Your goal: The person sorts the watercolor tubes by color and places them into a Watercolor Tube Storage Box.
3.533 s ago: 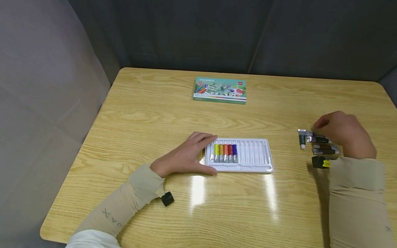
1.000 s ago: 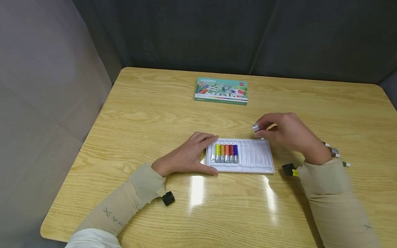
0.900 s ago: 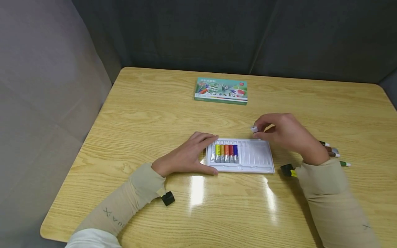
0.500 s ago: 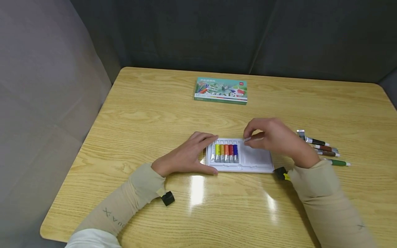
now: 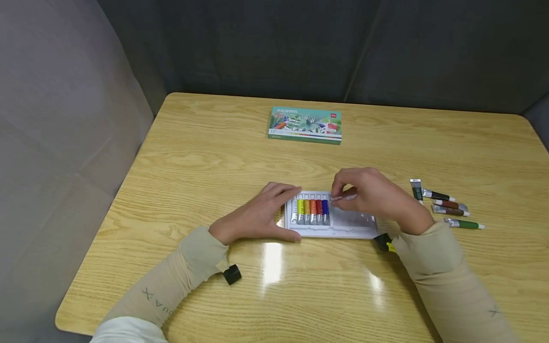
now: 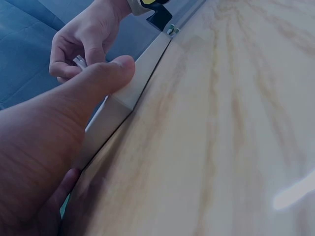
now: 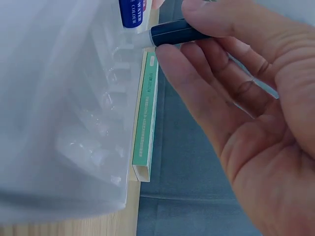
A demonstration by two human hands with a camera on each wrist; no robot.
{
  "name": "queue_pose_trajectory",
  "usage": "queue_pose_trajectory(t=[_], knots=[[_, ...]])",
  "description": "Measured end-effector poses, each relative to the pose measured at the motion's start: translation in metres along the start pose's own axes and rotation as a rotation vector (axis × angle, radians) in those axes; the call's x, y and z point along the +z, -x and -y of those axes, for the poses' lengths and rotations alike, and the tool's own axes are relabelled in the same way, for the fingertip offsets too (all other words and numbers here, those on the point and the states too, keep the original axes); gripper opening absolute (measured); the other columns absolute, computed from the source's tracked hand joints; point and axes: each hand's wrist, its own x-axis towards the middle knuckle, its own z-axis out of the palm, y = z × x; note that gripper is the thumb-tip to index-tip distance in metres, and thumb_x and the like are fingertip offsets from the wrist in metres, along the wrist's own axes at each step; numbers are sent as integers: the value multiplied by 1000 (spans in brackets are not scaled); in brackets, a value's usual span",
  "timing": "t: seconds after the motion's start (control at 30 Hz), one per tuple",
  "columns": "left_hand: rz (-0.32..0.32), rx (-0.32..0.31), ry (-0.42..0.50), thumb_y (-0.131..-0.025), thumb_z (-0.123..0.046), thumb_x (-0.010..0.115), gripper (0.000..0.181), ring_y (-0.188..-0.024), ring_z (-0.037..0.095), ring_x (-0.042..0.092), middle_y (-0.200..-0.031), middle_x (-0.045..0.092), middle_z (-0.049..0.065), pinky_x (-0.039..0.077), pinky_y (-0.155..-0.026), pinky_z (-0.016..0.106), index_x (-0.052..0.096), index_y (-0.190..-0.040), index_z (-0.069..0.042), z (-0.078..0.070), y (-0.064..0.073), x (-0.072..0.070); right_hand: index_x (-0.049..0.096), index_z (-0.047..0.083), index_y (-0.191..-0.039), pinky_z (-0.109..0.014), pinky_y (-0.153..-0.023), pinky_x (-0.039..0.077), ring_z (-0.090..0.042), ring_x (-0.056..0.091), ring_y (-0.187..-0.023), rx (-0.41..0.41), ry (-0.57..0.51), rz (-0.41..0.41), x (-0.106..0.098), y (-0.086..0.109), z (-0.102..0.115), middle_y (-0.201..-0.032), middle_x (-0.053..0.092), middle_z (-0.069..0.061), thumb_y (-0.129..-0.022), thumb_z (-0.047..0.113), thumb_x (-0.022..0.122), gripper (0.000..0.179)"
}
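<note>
My left hand (image 5: 257, 216) spans the left end of a white plastic paint tray (image 5: 356, 233), thumb on the near edge and fingers at the far one. In the tray's left half lie several paint tubes (image 5: 313, 212) side by side, from white through yellow, orange and red to blue. My right hand (image 5: 371, 194) pinches a dark, bluish-black paint tube (image 7: 177, 33) by thumb and fingertips over the tray. In the right wrist view, its white cap points at the slots, right beside the blue tube (image 7: 132, 12). The hand covers part of the slots in the head view.
Right of the tray lie several loose tubes: a dark green tube (image 5: 416, 189), a black tube (image 5: 437, 196), brown tubes (image 5: 450, 205) and a green tube (image 5: 465, 224). A teal printed paint box (image 5: 305, 126) lies farther back on the wooden table (image 5: 206, 157).
My right hand has come left from the loose tubes with the dark tube, then lowered over the tray beside the blue tube. The left hand has stayed at the tray.
</note>
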Motion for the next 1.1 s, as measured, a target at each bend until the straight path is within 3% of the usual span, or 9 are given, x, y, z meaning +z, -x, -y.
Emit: queue_pose_trajectory(t=[0.23,0.43,0.83,1.1], knots=[[4,-3,1,-78,-68,81,111,-146,16,37,-163,40,0,38,-124,40,33,-164,-17,0,0,0,72,19,-96,-32,-84,62,-12,64,-91,-13,46,27,4,-2,-1,-94,69,5,-86,6,82,20],[8,-6,5,-78,-68,81,111,-146,16,36,-163,39,-1,38,-124,40,32,-164,-18,0,1,0,77,16,-105,-35,-84,63,-11,70,-93,-32,73,10,3,0,0,-102,73,3,-89,9,80,18],[4,-4,7,-77,-69,81,111,-146,15,36,-163,39,-2,38,-124,39,33,-164,-18,-1,0,-1,77,17,-98,-39,-86,64,-14,72,-96,3,96,-13,5,-2,0,-102,74,2,-88,6,81,16],[-1,-2,4,-78,-68,81,110,-146,16,36,-163,39,-2,38,-123,40,33,-164,-18,0,1,0,78,17,-97,-34,-80,61,-10,68,-89,-75,155,-11,8,-2,1,-101,74,2,-87,4,80,17]])
